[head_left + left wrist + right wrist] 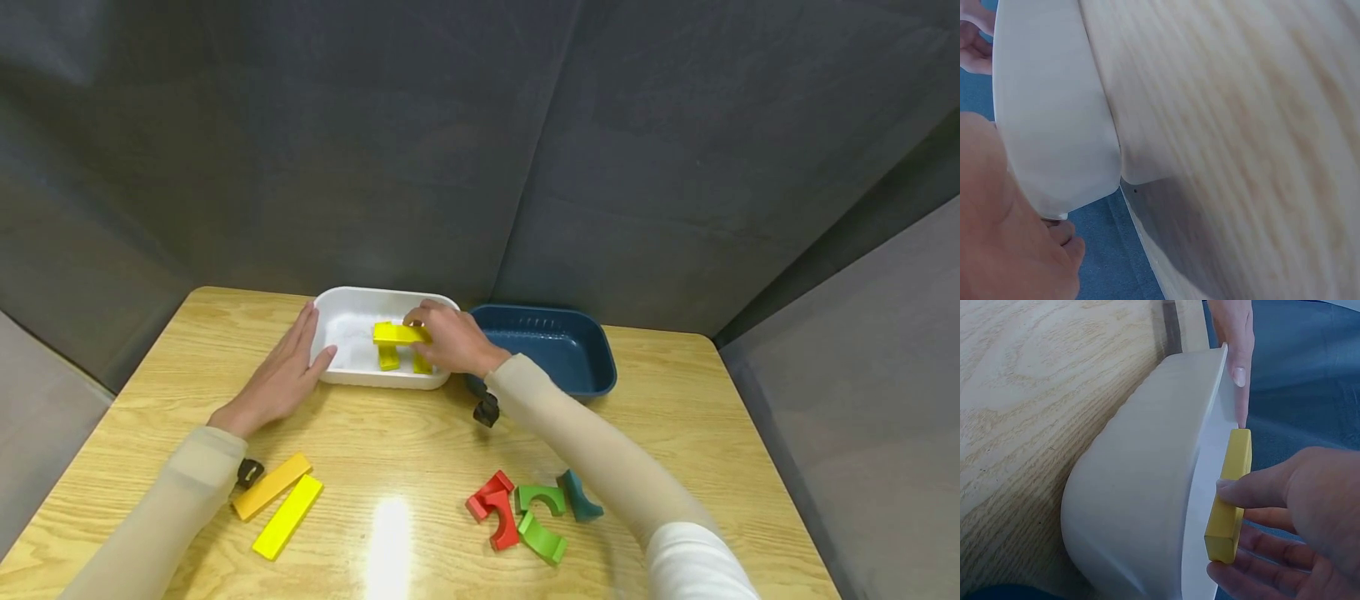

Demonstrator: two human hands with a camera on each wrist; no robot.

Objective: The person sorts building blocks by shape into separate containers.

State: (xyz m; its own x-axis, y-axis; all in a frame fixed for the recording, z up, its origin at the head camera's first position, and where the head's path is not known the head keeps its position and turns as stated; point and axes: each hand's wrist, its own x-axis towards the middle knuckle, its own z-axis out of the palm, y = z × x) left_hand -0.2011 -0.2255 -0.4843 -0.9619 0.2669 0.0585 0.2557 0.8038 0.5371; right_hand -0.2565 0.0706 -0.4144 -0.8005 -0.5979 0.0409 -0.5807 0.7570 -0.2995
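Note:
A white tray (360, 377) stands at the back of the table. My left hand (277, 375) holds its left end, thumb over the rim and fingers along the outside. Over the tray, my right hand (450, 337) pinches a yellow rectangular block (1230, 494) between thumb and fingers, level with the rim in the right wrist view. Below it, two yellow blocks (388, 358) show inside the tray, partly covered by the held block and the hand. Whether the held block touches them, I cannot tell.
A dark blue tray (558, 346) adjoins the white one on the right. Near the front left lie an orange-yellow block (272, 486) and a yellow block (288, 517). Red arch blocks (502, 521), green arch blocks (542, 498) and a teal curved block (577, 497) lie near the right forearm.

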